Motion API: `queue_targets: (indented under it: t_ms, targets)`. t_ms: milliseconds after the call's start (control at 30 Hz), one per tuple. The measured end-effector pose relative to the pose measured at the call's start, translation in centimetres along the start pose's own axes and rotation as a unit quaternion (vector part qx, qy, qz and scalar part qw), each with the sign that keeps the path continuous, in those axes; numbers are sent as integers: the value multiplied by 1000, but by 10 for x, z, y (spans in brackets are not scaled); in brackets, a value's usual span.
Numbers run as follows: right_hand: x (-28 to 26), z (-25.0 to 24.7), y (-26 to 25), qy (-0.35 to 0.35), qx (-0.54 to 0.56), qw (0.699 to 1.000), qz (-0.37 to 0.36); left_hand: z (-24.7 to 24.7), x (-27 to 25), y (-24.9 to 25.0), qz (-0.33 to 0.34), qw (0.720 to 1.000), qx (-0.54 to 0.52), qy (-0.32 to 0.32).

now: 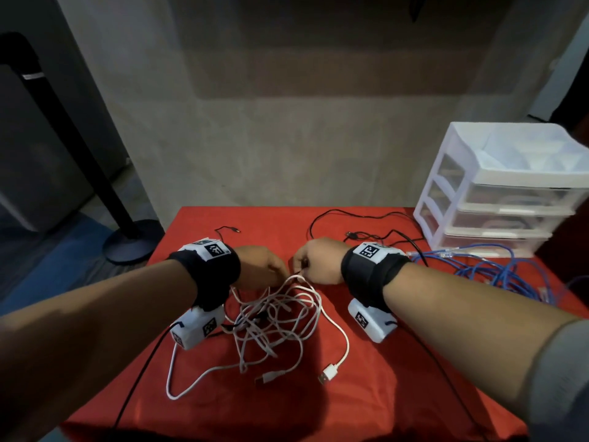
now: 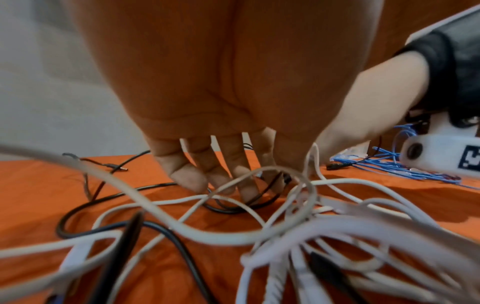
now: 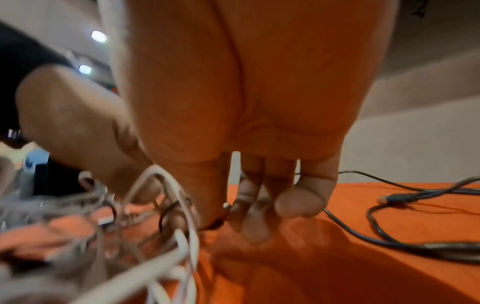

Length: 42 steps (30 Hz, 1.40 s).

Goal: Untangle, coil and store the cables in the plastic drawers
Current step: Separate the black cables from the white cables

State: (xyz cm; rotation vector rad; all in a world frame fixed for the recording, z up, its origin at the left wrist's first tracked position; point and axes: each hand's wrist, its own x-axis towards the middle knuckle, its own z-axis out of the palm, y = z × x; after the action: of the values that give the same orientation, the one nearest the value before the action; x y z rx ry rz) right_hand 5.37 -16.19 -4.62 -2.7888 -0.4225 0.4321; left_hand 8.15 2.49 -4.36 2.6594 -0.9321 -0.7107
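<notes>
While both hands work at the far edge of the white cable tangle [image 1: 277,323], the untangling step is in hand. The right hand [image 1: 318,261] pinches a white strand lifted from that tangle; the left hand [image 1: 258,266] reaches in just beside it, its grasp unclear. Beyond the tangle's right side stand the plastic drawers [image 1: 497,193]. Next, I judge, comes freeing one strand without tightening knots.
</notes>
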Motion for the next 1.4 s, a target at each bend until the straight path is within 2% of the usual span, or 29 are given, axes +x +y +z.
queue_targets:
  t_ms: [167,267,333,467,600,667,733,867,933,1000,1067,1233,1333,1400]
  targets:
    - [-16,-41,-11,79,41,996,8,-13,-2,-5,-7,996,-19,86]
    - [-21,-75,-8,161,115,979,54,-23,-9,-11,-17,989,-40,141]
    - [-28,-94,-3,186,155,968,69,-31,-16,-19,-19,983,-31,177]
    - [-52,-105,5,132,186,971,67,-47,-33,-41,-38,976,-21,213]
    - [-67,-98,13,108,207,970,64,-62,-49,-70,-119,963,71,232]
    - [-71,-97,18,108,215,969,64,-72,-60,-81,-166,949,73,257]
    - [-74,-98,20,105,225,967,64,-82,-69,-83,-186,928,46,319]
    - [-79,-104,20,118,239,962,53,-101,-70,-55,-133,871,-74,466]
    - [-77,-108,22,147,241,957,59,-109,-62,-34,-99,848,-150,499]
    - [-73,-116,29,183,259,945,79,-113,-49,-10,-77,837,-234,488]
    - [-73,-127,39,205,267,936,102,-110,-33,16,-60,837,-305,451]
    - [-80,-147,74,222,262,927,151,-87,18,73,-26,848,-385,363]
    - [-80,-145,95,193,214,939,185,-67,43,89,-61,885,-411,209]
    - [-80,-139,108,154,158,953,210,-52,53,85,-96,912,-377,128]
